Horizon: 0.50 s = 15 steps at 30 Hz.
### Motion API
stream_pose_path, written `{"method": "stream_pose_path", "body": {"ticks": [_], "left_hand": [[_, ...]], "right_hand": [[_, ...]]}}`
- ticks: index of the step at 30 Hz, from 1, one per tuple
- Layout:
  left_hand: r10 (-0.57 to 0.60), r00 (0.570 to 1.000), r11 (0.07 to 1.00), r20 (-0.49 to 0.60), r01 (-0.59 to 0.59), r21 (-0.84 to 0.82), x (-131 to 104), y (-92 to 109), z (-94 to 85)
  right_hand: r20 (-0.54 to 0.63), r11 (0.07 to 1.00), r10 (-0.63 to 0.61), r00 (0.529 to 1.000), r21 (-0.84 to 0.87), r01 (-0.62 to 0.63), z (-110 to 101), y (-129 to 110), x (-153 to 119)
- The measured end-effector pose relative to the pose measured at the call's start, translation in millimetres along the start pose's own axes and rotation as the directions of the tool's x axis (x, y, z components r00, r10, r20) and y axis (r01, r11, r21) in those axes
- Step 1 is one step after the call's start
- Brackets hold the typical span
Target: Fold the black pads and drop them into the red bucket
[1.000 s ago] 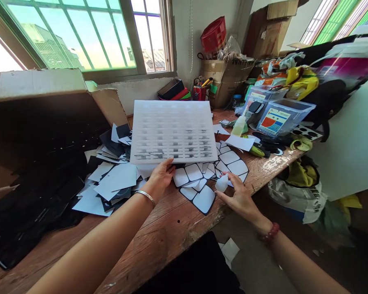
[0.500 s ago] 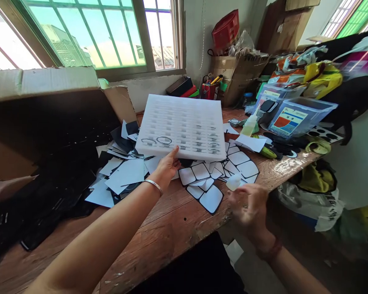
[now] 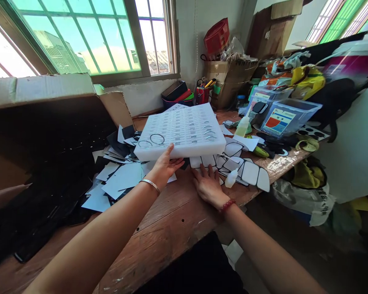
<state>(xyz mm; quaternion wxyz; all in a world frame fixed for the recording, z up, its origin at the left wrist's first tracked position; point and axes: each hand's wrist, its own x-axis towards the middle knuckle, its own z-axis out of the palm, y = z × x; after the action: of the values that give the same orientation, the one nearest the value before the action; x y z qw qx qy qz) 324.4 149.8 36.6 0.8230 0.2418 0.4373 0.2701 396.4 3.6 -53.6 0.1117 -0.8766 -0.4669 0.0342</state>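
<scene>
A white foam tray (image 3: 180,126) with rows of slots and several metal rings is tilted above the table. My left hand (image 3: 165,165) grips its front edge, thumb on top and fingers partly beneath. To the right, my right hand (image 3: 209,183) lies spread on white black-edged pieces (image 3: 254,173), fingertips near the tray's underside. A small white bottle (image 3: 231,178) lies just right of that hand. Loose white sheets (image 3: 122,179) are heaped left of my left hand.
An open cardboard box (image 3: 49,87) and black material (image 3: 49,220) fill the left. Clear plastic bins (image 3: 290,118), a glue bottle (image 3: 242,126) and bags (image 3: 308,81) stand at the right. The wooden table's edge (image 3: 199,232) runs along the front.
My right hand has moved left from the table's front edge onto the black-edged pieces, and some pieces have shifted right. The tray, still in my left hand, now shows its thick front side.
</scene>
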Motion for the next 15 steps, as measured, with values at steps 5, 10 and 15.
{"method": "stream_pose_path", "body": {"ticks": [5,10,15], "left_hand": [[-0.016,0.999,0.999,0.038,0.014,0.034,-3.0,-28.0,-0.2],[0.006,0.998,0.999,0.068,-0.01,0.049,5.5,-58.1,-5.7],[0.005,0.998,0.998,0.058,-0.008,0.06,12.0,-59.3,-6.9]], "right_hand": [[-0.006,0.999,0.033,0.999,0.014,-0.033,-8.4,5.9,17.3],[-0.061,0.974,-0.21,0.976,0.072,0.214,-22.2,-7.2,-43.6],[-0.549,0.915,-0.134,0.825,0.252,0.316,-32.9,52.5,-107.8]]}}
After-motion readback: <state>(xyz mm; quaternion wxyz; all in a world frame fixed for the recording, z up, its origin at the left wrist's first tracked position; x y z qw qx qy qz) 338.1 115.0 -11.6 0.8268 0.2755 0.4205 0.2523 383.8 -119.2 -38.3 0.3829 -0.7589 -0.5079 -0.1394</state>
